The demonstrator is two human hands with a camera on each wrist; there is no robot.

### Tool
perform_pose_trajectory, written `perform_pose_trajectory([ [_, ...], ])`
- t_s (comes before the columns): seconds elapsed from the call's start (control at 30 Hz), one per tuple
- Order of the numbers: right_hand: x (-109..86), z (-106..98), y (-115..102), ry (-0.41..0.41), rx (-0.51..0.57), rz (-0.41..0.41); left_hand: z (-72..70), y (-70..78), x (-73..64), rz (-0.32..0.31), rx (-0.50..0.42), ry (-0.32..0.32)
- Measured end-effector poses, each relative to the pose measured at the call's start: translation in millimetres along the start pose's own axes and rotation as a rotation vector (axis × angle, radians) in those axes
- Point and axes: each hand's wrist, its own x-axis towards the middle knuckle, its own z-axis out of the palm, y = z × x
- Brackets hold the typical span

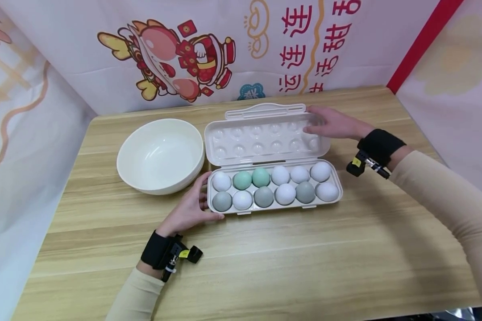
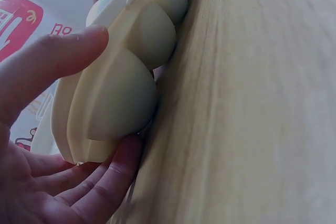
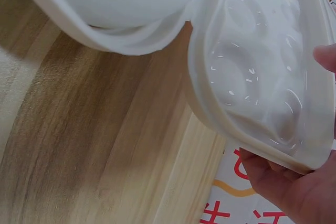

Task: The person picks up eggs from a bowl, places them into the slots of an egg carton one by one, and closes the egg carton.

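A cream plastic egg carton [image 1: 274, 207] lies open on the table, its two rows of cups filled with white eggs [image 1: 280, 174], grey-green eggs [image 1: 263, 196] and two greener eggs [image 1: 251, 178]. My left hand [image 1: 189, 210] grips the carton's left end. In the left wrist view, the thumb presses the near rim while other fingers [image 2: 123, 171] reach under the end cup. At the far right corner, my right hand [image 1: 337, 123] holds the raised lid [image 1: 247, 141], thumb on its inner side and fingers behind. The lid's inside is dimpled and leans back.
A large cream bowl [image 1: 160, 156] stands left of the carton, close to the lid and the left hand. The wooden table [image 1: 297, 258] meets a printed cloth [image 1: 225, 26] at the back, with more cloth on both sides.
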Motion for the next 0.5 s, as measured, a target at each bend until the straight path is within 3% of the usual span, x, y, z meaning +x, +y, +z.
perform_pose_trajectory([
  [0.5, -18.1, -8, -6, -0.064, 0.049, 0.024, 2.2, 3.8, 0.5, -0.002, 0.000, -0.003],
])
